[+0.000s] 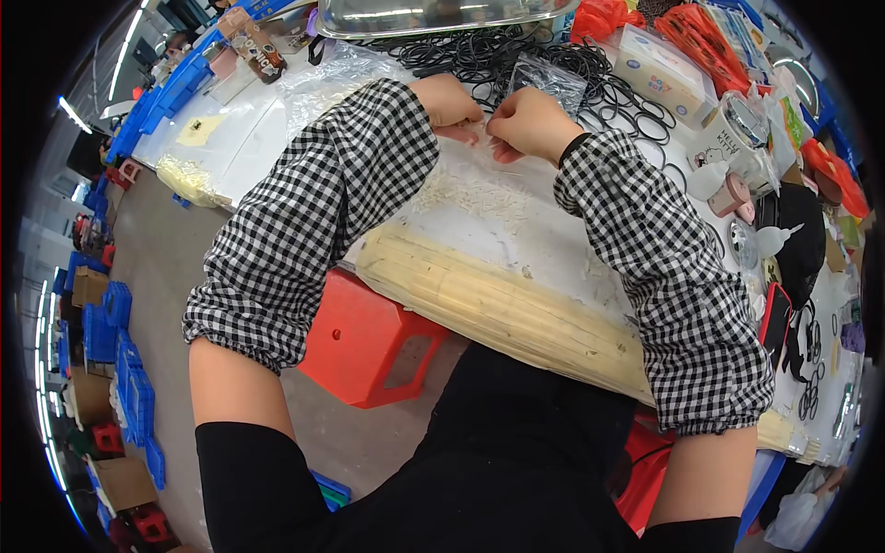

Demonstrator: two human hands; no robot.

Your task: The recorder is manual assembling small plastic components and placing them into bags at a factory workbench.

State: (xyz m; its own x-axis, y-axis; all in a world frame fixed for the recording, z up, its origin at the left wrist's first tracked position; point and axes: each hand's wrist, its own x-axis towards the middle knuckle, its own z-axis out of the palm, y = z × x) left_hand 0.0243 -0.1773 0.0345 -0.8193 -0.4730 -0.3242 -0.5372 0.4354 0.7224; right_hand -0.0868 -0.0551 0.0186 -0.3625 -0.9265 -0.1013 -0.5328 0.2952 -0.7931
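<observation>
My left hand [448,103] and my right hand [535,125] are close together over the white table [544,244], fingertips nearly meeting. The fingers of both are bent and pinched. Whatever sits between the fingertips is too small to make out. Beneath and nearer me lie scattered small pale slivers [479,198]. Just beyond the hands spreads a heap of black rings [479,53], with a clear plastic bag [550,81] lying on it behind my right hand. Loose black rings [636,118] trail off to the right.
Yellowish tape-like padding [498,300] covers the near table edge. A clear tray [442,17] stands at the back, a tissue box [666,74] at back right. A lidded cup [733,129] and small bottles crowd the right. A red stool [364,341] is below the table.
</observation>
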